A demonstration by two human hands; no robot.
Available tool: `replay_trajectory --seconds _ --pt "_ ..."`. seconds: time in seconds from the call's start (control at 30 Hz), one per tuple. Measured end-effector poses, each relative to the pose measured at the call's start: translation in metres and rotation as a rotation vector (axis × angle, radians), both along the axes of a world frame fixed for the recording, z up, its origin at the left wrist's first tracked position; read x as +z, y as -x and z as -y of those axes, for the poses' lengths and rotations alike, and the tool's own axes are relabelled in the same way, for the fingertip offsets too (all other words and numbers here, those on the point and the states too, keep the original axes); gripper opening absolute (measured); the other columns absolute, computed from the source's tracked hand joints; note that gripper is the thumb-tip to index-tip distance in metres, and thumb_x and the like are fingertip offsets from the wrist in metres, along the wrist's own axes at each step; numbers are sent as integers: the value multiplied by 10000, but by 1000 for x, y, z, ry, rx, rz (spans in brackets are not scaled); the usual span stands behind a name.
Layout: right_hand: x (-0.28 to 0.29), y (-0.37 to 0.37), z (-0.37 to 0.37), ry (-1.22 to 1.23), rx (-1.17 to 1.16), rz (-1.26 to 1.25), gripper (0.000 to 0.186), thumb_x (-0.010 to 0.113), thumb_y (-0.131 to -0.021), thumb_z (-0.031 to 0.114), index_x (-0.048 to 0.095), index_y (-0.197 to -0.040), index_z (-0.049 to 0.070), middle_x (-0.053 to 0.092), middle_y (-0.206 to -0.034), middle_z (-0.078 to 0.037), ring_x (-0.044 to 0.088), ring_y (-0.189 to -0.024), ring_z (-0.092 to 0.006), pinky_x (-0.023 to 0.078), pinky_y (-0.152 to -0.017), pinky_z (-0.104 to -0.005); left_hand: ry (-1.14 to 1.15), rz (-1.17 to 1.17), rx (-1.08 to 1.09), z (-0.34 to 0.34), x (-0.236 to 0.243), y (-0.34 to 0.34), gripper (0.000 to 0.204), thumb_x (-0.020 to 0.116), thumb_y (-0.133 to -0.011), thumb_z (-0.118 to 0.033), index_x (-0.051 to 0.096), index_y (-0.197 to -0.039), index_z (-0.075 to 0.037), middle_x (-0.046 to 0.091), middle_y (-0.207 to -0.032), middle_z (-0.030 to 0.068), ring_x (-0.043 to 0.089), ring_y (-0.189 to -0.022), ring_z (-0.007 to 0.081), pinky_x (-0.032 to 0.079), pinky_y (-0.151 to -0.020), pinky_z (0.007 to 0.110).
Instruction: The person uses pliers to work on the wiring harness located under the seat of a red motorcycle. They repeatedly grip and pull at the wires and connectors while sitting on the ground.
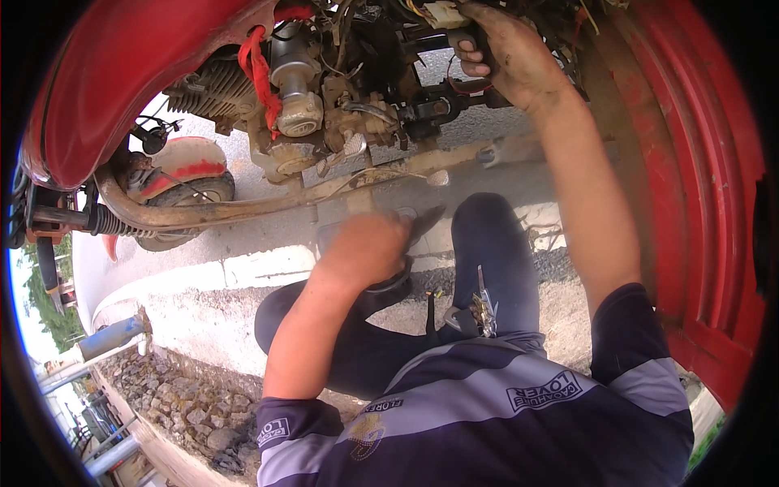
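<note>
Right hand (511,57): right of the engine (296,122), level with its top; fingers curled, thumb side at a pale connector (445,14). Cannot tell whether it grips the connector, which lies at the fingertips, up and right of the engine. Left hand (369,247): below and right of the engine, blurred, closed on a dark piece (427,220) that juts rightward. Red strap (260,77) hangs against the engine.

Before the person (487,430), the engine (300,118); at right, the panel (690,187).
The wheel (191,199) is left of the engine, the right hand (515,57) right of it; stones (182,398) lie lower left.
</note>
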State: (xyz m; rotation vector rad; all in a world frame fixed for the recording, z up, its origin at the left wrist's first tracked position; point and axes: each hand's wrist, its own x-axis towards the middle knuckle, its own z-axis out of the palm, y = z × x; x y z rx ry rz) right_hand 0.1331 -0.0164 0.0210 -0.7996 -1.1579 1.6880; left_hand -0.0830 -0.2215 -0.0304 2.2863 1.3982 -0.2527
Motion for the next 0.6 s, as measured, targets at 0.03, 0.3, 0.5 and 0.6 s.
replay_trajectory --seconds 0.03,0.3,0.5,0.6 --pt "-9 -9 -3 88 2 26 491 475 -1082 297 484 -1489 23 587 -1399 -85 616 -1100 -165 556 -855 -315 -3 -25 16 7 -15 2 379 702 -772 -146 652 -1113 11 697 -1059 232 696 -931 397 566 -813 476" --pt "20 -1 10 180 12 -63 235 497 -1064 258 630 -1135 78 525 -865 30 401 -709 -70 321 -557 -217 -135 -171 29 11 -104 21 307 570 -896 -75 571 -1192 9 625 -1152 241 700 -952 410 589 -736 484" --pt "7 2 0 179 44 -58 230 541 -1057 329 627 -1073 116 563 -903 49 436 -722 -58 337 -539 -212 -19 -186 97 13 -126 25 261 511 -963 -82 576 -1202 0 613 -1156 254 701 -959 413 591 -750 491" --pt "4 1 -5 188 47 -88 219 545 -1054 319 624 -1055 115 559 -882 46 436 -703 -61 328 -516 -212 7 -235 97 7 -123 21 283 515 -960 -84 575 -1225 -4 613 -1193 264 700 -970 412 590 -764 490"
